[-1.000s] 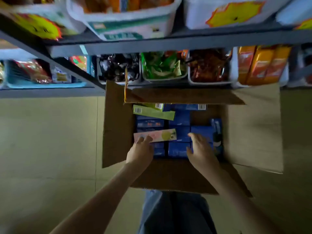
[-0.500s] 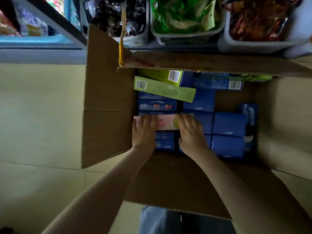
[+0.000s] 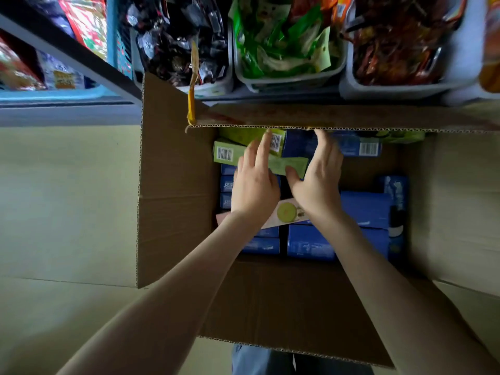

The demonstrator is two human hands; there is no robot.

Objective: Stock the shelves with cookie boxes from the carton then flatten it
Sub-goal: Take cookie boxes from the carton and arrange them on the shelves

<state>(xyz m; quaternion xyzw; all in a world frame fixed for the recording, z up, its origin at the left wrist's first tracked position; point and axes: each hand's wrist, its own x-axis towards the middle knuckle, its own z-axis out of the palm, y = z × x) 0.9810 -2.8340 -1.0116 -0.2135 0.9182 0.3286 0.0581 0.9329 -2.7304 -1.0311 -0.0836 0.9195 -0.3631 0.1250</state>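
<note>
Both hands are now reaching to the far end of the carton (image 3: 176,185), having left the pink box (image 3: 286,212) they were pressing half a second back. That box is lying across the blue boxes (image 3: 365,209), under the two wrists. Left hand (image 3: 254,185) is stretching forward with fingers straight and spread, lying over a green box (image 3: 230,154) that is sitting slantwise on top of the blue rows, barcode end to the left. Right hand (image 3: 316,182) is standing on edge just beside it, fingers straight, thumb touching the green box's right end. Neither hand is curling round anything, so both are wide and holding nothing. Fingertips of both are coming up just under the far flap (image 3: 338,116), which is leaning in over the back row and hiding part of it. A second green box (image 3: 243,135) is showing behind the first, at the flap's edge. A yellowish tape strip (image 3: 191,104) is sticking up from the flap's left corner. Beyond the flap, a low shelf (image 3: 67,115) is carrying three bins side by side: dark sweets bin (image 3: 213,89), green packets bin (image 3: 292,82), red packets bin (image 3: 405,87). A blue basket (image 3: 54,94) is sitting further left. The carton is resting on pale floor (image 3: 67,198), hard against the shelf, with jeans (image 3: 251,361) showing below its near flap.
</note>
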